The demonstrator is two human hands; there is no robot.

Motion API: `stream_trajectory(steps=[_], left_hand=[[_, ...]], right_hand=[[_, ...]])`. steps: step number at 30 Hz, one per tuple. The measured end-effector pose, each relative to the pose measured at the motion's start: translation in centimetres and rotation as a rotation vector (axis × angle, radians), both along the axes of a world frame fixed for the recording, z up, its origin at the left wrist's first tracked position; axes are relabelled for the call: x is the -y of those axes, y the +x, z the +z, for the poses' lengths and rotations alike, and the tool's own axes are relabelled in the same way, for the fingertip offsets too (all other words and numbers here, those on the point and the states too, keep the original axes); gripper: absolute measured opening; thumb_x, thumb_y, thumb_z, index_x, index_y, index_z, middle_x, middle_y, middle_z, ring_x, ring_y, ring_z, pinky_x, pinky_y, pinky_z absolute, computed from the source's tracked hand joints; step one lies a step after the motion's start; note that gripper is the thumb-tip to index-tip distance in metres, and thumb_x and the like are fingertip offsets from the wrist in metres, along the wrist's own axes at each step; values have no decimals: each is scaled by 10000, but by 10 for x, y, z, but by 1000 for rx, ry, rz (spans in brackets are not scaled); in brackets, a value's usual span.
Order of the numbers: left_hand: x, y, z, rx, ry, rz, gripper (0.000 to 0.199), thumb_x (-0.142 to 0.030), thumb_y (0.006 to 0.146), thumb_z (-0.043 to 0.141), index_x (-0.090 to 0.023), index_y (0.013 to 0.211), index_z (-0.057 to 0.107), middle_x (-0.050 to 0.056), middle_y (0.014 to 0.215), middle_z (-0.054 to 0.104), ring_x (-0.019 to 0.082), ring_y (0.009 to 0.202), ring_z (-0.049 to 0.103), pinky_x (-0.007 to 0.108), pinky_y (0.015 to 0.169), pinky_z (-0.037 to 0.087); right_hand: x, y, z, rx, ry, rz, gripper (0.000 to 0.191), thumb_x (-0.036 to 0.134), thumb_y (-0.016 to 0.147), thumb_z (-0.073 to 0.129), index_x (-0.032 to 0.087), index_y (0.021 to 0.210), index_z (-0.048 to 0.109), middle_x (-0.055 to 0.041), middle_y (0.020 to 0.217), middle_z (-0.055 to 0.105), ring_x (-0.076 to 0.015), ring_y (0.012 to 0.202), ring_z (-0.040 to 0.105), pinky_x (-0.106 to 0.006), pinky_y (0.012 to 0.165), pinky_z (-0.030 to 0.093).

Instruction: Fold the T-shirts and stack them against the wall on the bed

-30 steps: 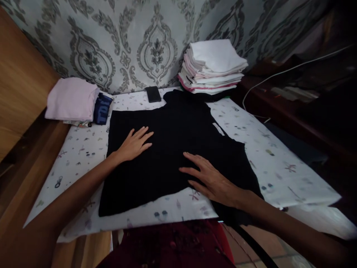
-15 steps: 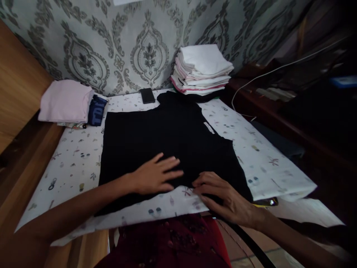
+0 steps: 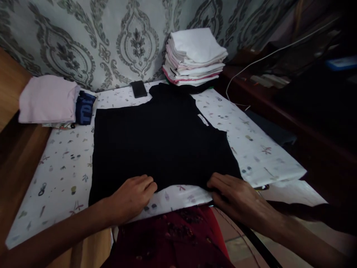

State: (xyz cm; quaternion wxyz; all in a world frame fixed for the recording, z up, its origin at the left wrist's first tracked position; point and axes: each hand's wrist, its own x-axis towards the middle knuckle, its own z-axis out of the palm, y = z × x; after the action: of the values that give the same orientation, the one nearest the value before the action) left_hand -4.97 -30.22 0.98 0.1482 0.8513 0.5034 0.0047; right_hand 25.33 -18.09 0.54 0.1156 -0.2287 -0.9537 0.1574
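Observation:
A black T-shirt [image 3: 156, 145] lies spread on the white patterned cloth [image 3: 61, 156] that covers the table, its neckline with a pale label pointing right. My left hand [image 3: 134, 197] is closed on the shirt's near edge, left of the middle. Farther right along that same edge, near the sleeve, the fingers of my right hand [image 3: 234, 193] pinch the fabric. Both sets of fingertips are partly hidden by the hands. The near edge curves slightly between them, with the cloth showing below.
A stack of folded white clothes [image 3: 195, 56] stands at the back right, against the patterned wall. Beside it lies a black phone [image 3: 138, 89]. Folded pink clothing [image 3: 48, 100] and a navy folded piece [image 3: 84, 108] sit at the left. A white cable [image 3: 267, 54] runs along the right.
My left hand has moved left and towards me, going from spread flat on the shirt to gripping its near edge. My right hand has shifted right along the edge. The view has tilted slightly.

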Motion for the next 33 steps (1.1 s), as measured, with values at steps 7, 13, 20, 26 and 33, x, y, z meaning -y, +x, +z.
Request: stream_trajectory(steps=[7, 13, 20, 26, 33], left_hand=[[-19, -6, 21, 96, -206, -28, 153, -162, 968, 450, -194, 946, 598, 32, 920, 652, 176, 832, 624, 296, 725, 497], [-29, 8, 6, 260, -99, -63, 504, -439, 1002, 479, -176, 1432, 473, 164, 1525, 474, 299, 1439, 403, 517, 1189, 317], [-60, -4, 13, 480, -318, -147, 530, -468, 987, 510, -270, 1475, 454, 63, 1586, 421, 216, 1469, 377, 393, 1203, 339], [-173, -51, 3, 387, 92, 266, 297, -303, 996, 475, -204, 1238, 616, 93, 1321, 631, 183, 1231, 595, 366, 1092, 449], [-315, -92, 4, 83, 143, 751, 280, -254, 976, 457, -135, 1017, 707, 145, 1103, 728, 252, 1066, 677, 332, 910, 507]], right_hand=[[-7, 5, 6, 59, -266, 49, 153, 216, 950, 466, 230, 907, 611, -29, 832, 649, -140, 620, 615, -260, 547, 473], [-18, 28, -19, -95, -64, -420, 284, 448, 978, 468, 249, 1095, 634, -73, 911, 685, -214, 682, 675, -333, 563, 544], [-50, 56, -38, -122, 243, -438, 189, 328, 944, 458, 265, 1009, 624, -66, 855, 655, -229, 665, 678, -374, 552, 546], [-106, -46, -2, -131, 125, -201, 170, 209, 930, 487, 216, 996, 644, -83, 1007, 666, -199, 876, 672, -344, 780, 575], [-182, -183, 6, 18, 99, 4, 238, 224, 937, 575, 163, 1148, 668, -130, 1216, 663, -266, 1140, 599, -444, 983, 444]])
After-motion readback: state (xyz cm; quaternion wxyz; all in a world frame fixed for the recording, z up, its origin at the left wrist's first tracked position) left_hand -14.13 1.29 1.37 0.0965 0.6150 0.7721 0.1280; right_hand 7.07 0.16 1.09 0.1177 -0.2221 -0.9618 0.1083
